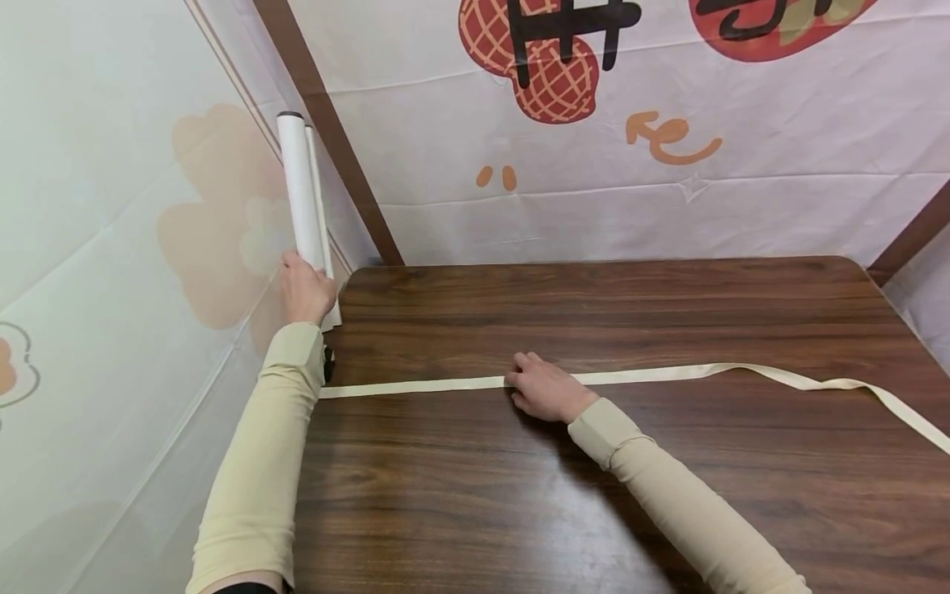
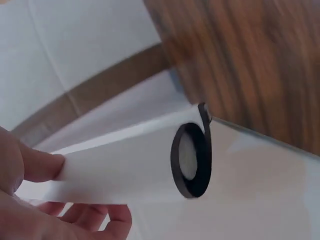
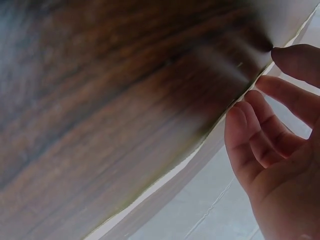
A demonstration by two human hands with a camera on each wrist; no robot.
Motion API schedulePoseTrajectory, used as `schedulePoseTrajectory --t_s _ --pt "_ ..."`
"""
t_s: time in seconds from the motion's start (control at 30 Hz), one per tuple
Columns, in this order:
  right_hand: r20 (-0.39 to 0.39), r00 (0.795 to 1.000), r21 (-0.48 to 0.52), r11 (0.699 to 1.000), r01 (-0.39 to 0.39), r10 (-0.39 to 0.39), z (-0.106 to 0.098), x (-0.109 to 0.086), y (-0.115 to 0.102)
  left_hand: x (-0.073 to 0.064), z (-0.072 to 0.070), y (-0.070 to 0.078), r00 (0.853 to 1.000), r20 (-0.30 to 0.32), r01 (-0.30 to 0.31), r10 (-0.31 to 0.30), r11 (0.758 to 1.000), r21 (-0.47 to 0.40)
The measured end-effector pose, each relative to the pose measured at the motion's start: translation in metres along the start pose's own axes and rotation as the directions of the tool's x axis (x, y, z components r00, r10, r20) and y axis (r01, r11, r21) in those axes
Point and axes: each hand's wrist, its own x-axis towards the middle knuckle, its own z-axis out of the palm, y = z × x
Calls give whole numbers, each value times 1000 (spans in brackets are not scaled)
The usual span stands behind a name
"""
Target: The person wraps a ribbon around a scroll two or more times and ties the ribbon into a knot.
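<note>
My left hand (image 1: 306,289) grips a long white roll (image 1: 298,181) with a dark rim, held tilted beyond the table's left corner. In the left wrist view the thumb lies over the white roll (image 2: 120,165) and the fingers curl beneath; its dark end and a loose flap face the camera. A cream ribbon (image 1: 646,375) runs across the brown wooden table (image 1: 445,478). On the middle of it rests my right hand (image 1: 547,388), fingers slightly bent. The right wrist view has its fingertips (image 3: 235,117) touching along the ribbon (image 3: 165,182). The ribbon's left end passes behind the left sleeve.
A pale printed wall sheet (image 1: 104,272) stands close along the left side. Behind the table hangs another sheet (image 1: 631,223) with red and orange drawings and brown bands. To the right, the ribbon twists and runs out of view.
</note>
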Motion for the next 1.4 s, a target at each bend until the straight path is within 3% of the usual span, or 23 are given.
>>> schedulePoseTrajectory --t_s 0.1,0.27,0.47,0.63,0.73,0.87,0.97,1.17,1.4 --pt "5 1000 3 1000 -1 1 -1 0 -1 -4 -4 10 996 89 14 -10 999 -50" --pt "10 1000 0 1000 0 0 -1 -1 -2 -15 -7 31 974 225 64 -19 979 -194" --pt "10 1000 -2 1000 9 -8 0 -1 -1 -25 2 54 912 410 162 -2 920 -357" --pt "18 1000 15 1000 10 -10 -1 -2 0 -32 12 64 858 514 217 -7 911 -350" --pt "14 1000 32 999 23 -24 -2 -4 2 -40 20 68 809 588 267 6 887 -378" --pt "-28 997 47 996 72 -71 -5 -10 6 -55 32 71 724 688 346 43 841 -417" --pt "-88 991 41 993 109 -105 -6 -17 12 -69 43 73 670 740 376 54 836 -401" --pt "-162 982 14 995 99 -95 -10 -33 29 -96 66 76 595 799 357 89 861 -362" --pt "-207 977 46 998 -50 59 -21 -51 42 -127 90 87 512 853 367 103 871 -326"
